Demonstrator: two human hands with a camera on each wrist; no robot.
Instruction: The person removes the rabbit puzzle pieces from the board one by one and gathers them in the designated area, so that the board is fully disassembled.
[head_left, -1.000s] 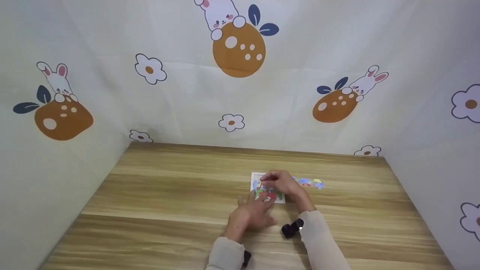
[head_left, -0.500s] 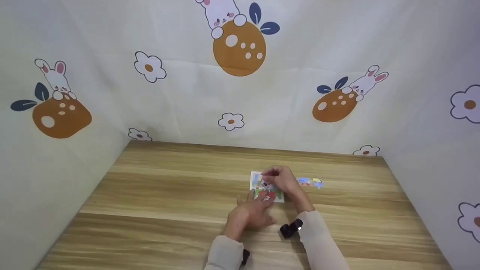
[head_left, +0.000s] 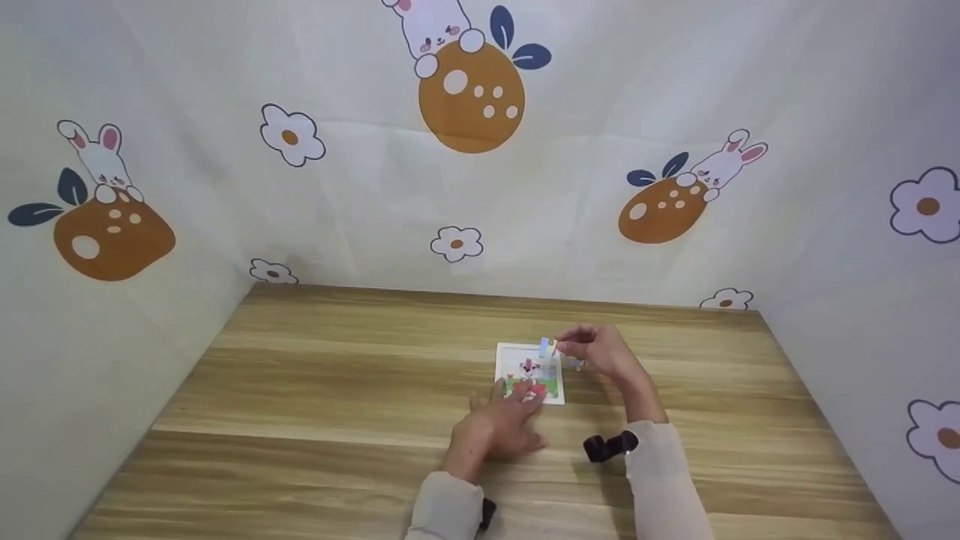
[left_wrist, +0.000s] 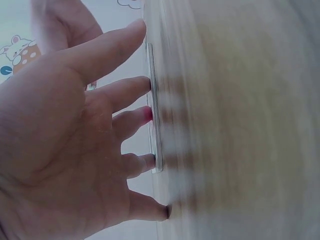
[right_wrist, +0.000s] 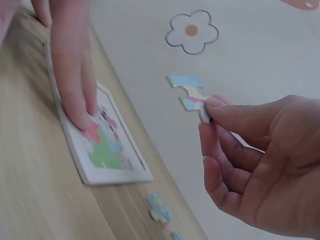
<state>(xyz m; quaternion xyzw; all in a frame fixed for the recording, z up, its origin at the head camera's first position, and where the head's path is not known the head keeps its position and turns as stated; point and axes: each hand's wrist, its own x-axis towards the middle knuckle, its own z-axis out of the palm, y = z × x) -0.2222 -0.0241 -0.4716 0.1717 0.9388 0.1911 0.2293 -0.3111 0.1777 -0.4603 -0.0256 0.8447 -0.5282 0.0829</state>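
Your right hand (head_left: 604, 352) pinches a puzzle piece (right_wrist: 190, 95) between thumb and fingertips, lifted just above the far right corner of the puzzle board (head_left: 531, 373). Your left hand (head_left: 495, 431) lies flat with straight fingers pressing the board's near edge to the wooden table (head_left: 337, 390), covering part of the picture. Loose pieces (right_wrist: 160, 210), blurred, lie just right of the board.

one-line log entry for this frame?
left hand: fingers pressing puzzle board | right hand: pinch grip on puzzle piece, above board | loose pieces on table
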